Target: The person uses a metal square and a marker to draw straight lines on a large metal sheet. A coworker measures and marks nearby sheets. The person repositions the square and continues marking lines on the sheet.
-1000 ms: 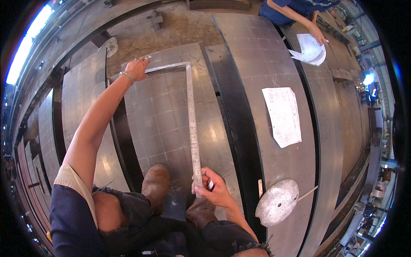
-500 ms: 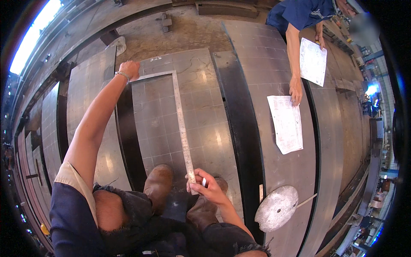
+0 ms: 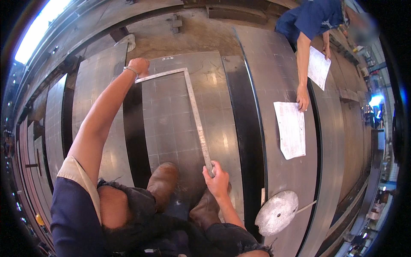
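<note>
An L-shaped steel square (image 3: 198,122) lies over a large grey steel plate (image 3: 165,128) marked with a grid of thin lines. My right hand (image 3: 217,179) is closed around the near end of its long leg, which disappears into the fingers. At the far left corner of the plate, my left hand (image 3: 139,67) is balled into a fist beside the end of the short leg. Its fingers are turned from view, so whatever they hold is hidden. A bracelet (image 3: 130,70) circles my left wrist. Both my boots (image 3: 163,182) rest on the plate's near part.
On the plate to the right, a co-worker (image 3: 314,21) touches one paper sheet (image 3: 291,130) and holds another sheet (image 3: 319,68). A round metal disc (image 3: 277,213) lies nearer me. Dark gaps (image 3: 136,128) separate the plates. Bright light (image 3: 376,100) flares at far right.
My right hand has shifted away from me and rightward, turning the square's near end slightly right. A white stick seen in that hand earlier is out of sight. The whole view has shifted slightly.
</note>
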A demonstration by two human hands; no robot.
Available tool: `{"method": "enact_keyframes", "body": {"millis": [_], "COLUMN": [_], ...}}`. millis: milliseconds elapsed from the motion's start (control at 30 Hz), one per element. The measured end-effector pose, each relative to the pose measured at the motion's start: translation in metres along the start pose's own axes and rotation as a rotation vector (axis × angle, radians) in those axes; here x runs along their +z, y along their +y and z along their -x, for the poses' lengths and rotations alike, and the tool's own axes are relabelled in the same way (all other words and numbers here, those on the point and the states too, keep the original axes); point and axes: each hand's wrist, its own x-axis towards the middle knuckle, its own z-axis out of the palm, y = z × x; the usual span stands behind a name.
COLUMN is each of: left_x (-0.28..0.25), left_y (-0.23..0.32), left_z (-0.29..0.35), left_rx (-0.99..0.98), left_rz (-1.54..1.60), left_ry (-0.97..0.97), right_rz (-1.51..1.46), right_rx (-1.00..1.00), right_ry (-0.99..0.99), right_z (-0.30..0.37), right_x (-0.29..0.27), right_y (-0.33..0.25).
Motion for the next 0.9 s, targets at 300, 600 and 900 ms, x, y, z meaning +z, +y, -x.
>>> {"method": "enact_keyframes", "body": {"millis": [300,600,900], "left_x": [0.001,0.000,-0.010], "left_y": [-0.013,-0.011,0.068], "left_z": [0.002,0.005,-0.043], "left_rx": [-0.042,-0.031,0.152], "left_rz": [0.042,0.125,0.286], "left_ry": [0.005,0.037,0.229], "right_rz": [0.098,0.079,0.151], "right_rx": [-0.195,-0.145,-0.116], "right_ry": [0.053,0.152,0.213], "right_z": [-0.026,-0.039,-0.066], "right_x": [0.007,0.004,-0.003], "right_y": [-0.024,-0.019,0.026]}}
